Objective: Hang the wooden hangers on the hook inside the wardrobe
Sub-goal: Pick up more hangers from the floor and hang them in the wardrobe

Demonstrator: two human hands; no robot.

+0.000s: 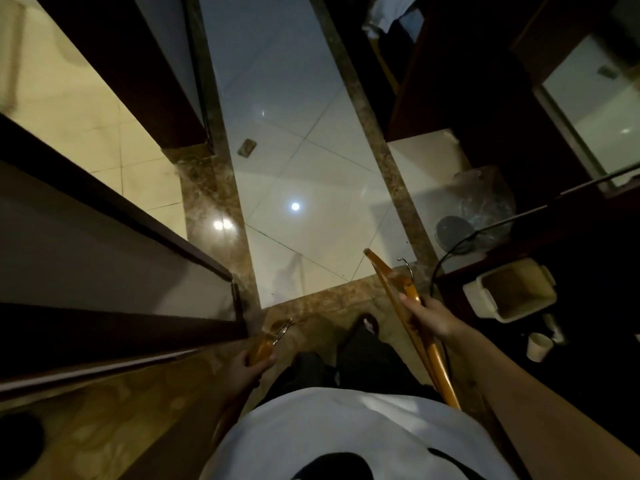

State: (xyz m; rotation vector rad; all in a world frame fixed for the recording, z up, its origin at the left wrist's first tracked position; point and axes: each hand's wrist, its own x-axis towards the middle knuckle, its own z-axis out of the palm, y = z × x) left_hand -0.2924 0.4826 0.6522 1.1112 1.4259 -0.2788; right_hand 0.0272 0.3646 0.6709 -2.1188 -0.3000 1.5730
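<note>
Well, nearest us, both hands were down at hip level & each was full. Our left hand (247, 363) had its fingers curled round the left hanger (265, 346), metal hook pointing fwd over the floor. Our right hand (431, 318) gripped the right hanger (438, 368) mid-frame, w/ one arm tip & the wire hook poking up ahead of the knuckles. Whether a 2nd hanger was stacked behind that one, we couldn't tell.

Progress, as we judged it: carry stage only. Nothing was hung, and no hook or rail was in view, so all the hanging was left to do. We couldn't say for sure which dark unit was the wardrobe.

Room to move: the dark door panel (138, 220) sat close on our left, its end edge just beside the left hanger's hook. On the right the desk (595, 289) carried a white tub (509, 292) & a cup (538, 346). A black cable (450, 251) looped off it near the right hanger's hook, prob. a snag risk. Further out, the tile floor (311, 168) ran open straight ahead, w/ a lined bin (485, 202) off to the right.
</note>
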